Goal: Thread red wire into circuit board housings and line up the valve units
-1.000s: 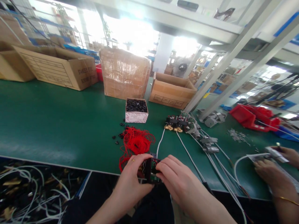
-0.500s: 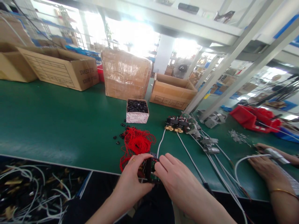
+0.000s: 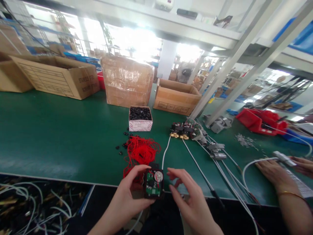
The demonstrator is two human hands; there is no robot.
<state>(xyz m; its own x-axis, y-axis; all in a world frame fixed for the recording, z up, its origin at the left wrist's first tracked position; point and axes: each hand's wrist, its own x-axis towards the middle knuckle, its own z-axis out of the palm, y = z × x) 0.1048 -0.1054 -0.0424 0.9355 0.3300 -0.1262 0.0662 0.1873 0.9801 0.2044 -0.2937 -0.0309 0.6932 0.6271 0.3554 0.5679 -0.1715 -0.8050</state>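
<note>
My left hand [image 3: 127, 195] holds a small black module [image 3: 154, 183] with a green circuit board and a round silver part, face up at the near edge of the green table [image 3: 61, 137]. My right hand [image 3: 187, 192] hovers just right of the module with its fingers loosely spread and nothing in them. A tangle of red wire [image 3: 141, 151] lies just beyond my hands. A white cable [image 3: 166, 150] runs from near the module toward a cluster of black and brass parts [image 3: 183, 130].
A small box of black parts [image 3: 140, 118] stands mid-table, with loose black bits beside it. Cardboard boxes [image 3: 56, 76] line the far side. Another person's hands [image 3: 276, 169] work with a white cable at the right. A bin of cables [image 3: 31, 205] sits lower left.
My right hand has come off the module and opened. The left hand has turned the module so that its circuit board faces up.
</note>
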